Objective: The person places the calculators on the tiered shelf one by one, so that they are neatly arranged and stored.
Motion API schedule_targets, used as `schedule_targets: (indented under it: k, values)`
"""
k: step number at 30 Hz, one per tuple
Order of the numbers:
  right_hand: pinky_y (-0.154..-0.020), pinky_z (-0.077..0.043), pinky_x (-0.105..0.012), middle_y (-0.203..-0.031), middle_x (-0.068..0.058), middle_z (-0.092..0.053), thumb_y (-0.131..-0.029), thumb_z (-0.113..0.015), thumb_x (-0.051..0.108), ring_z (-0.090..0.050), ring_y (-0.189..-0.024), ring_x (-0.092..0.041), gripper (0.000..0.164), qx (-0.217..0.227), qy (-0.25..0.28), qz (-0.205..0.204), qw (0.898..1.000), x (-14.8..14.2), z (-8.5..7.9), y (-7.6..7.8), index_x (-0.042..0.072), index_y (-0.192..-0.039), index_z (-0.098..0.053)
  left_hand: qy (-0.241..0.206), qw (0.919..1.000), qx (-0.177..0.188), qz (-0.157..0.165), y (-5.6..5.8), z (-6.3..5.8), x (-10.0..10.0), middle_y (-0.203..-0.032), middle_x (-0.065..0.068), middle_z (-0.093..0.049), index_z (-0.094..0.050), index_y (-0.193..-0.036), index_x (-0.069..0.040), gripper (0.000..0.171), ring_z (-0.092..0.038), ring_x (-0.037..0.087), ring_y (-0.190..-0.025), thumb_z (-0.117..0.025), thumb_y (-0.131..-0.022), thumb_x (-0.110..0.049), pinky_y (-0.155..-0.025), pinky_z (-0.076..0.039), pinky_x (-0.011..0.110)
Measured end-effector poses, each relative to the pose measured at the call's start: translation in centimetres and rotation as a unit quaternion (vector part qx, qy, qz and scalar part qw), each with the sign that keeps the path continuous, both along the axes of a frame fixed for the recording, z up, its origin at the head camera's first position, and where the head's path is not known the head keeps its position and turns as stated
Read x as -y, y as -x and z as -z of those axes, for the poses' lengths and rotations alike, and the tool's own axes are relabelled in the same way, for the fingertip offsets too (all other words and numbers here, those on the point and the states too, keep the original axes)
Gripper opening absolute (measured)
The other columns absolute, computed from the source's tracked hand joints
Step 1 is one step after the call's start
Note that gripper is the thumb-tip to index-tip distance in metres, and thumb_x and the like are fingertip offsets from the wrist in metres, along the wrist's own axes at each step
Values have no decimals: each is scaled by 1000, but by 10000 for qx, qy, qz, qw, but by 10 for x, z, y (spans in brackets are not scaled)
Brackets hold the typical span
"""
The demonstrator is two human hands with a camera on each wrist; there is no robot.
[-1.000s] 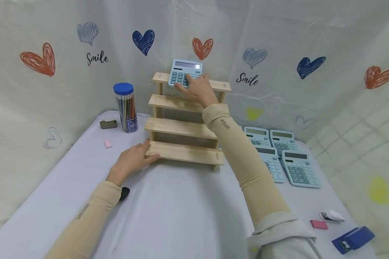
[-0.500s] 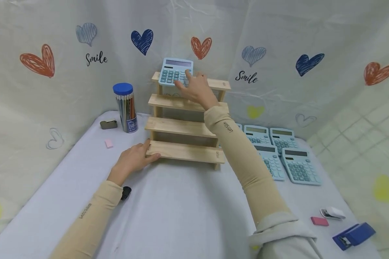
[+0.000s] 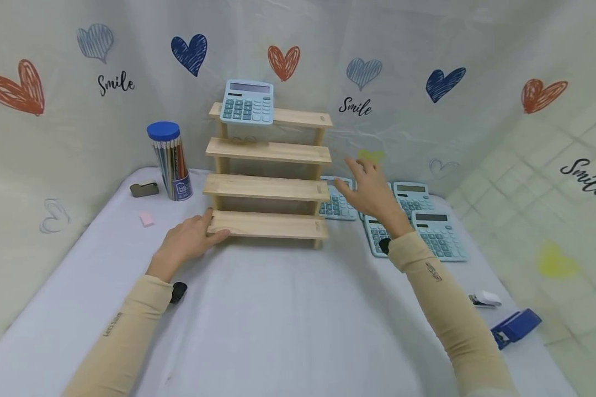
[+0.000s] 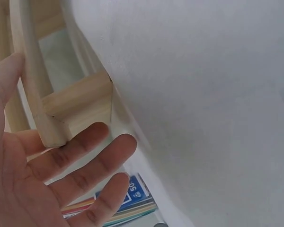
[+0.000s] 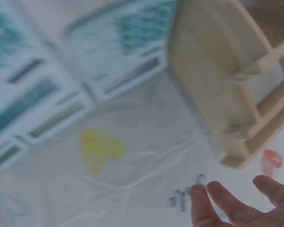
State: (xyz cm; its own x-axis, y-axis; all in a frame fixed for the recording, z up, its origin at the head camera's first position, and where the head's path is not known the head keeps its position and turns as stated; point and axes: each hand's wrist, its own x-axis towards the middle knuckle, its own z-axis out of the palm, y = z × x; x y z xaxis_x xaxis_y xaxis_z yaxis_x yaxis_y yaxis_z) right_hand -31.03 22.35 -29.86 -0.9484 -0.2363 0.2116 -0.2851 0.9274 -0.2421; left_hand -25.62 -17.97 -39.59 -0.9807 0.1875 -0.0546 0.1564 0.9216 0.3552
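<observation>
Blue calculator point(image 3: 246, 102): rested at the left end of the top shelf point(image 3: 303, 118) of the wooden rack point(image 3: 273, 187).
Left grip point(image 3: 186, 240): spread wide, touching the bottom shelf point(image 3: 273, 225).
Right grip point(image 3: 370, 190): wide, holding nothing, near more calculators point(image 3: 441, 237).
Steadying: light bracing seemed wise, lest the rack shift.

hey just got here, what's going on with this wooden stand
A person is working at a wooden stand with four shelves. The left grip touches the left end of its bottom shelf. The right grip is in the air to the right of the stand, fingers spread and holding nothing. One light blue calculator sits toward the left end of the top shelf. More calculators lie on the table to the right.
</observation>
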Motion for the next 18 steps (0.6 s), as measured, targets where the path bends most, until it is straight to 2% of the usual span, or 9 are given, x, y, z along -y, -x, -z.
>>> schedule_targets:
  k: [4, 9, 13, 18]
  values:
    - [-113, -24, -73, -160, -30, -26, -102, -44, 56, -24, -145, -57, 76, 407, -353, 361, 9979, -47, 26, -29, 13, -161, -22, -7, 10000, -26, 42, 0, 0, 1, -146, 35, -47, -20, -159, 0, 93, -54, 52, -127, -46, -98, -65, -92, -48, 66]
    - [-109, -24, -78, -157, -41, -19, -101, -44, 60, -18, -141, -68, 83, 1283, -771, 688, 9863, -93, 52, -51, 7, -160, -21, -10, 10000, 29, 53, 3, 0, 3, -146, 36, -45, -18, -159, 1, 94, -53, 54, -126, -45, -98, -66, -92, -48, 67]
    - [-105, -26, -81, -155, -45, -17, -98, -47, 64, -18, -137, -73, 89, 1700, -872, 778, 9785, -114, 69, -60, 4, -159, -22, -24, 9999, 77, 79, 3, 1, 4, -147, 37, -45, -18, -159, 1, 94, -52, 55, -127, -44, -98, -66, -93, -47, 68]
    - [-103, -29, -80, -156, -46, -11, -95, -48, 68, -25, -135, -73, 94, 1930, -577, 842, 9759, -126, 84, -61, 5, -160, -21, -40, 9999, 38, 117, 4, 3, 2, -146, 36, -46, -19, -159, 0, 94, -53, 53, -126, -44, -98, -67, -91, -48, 67]
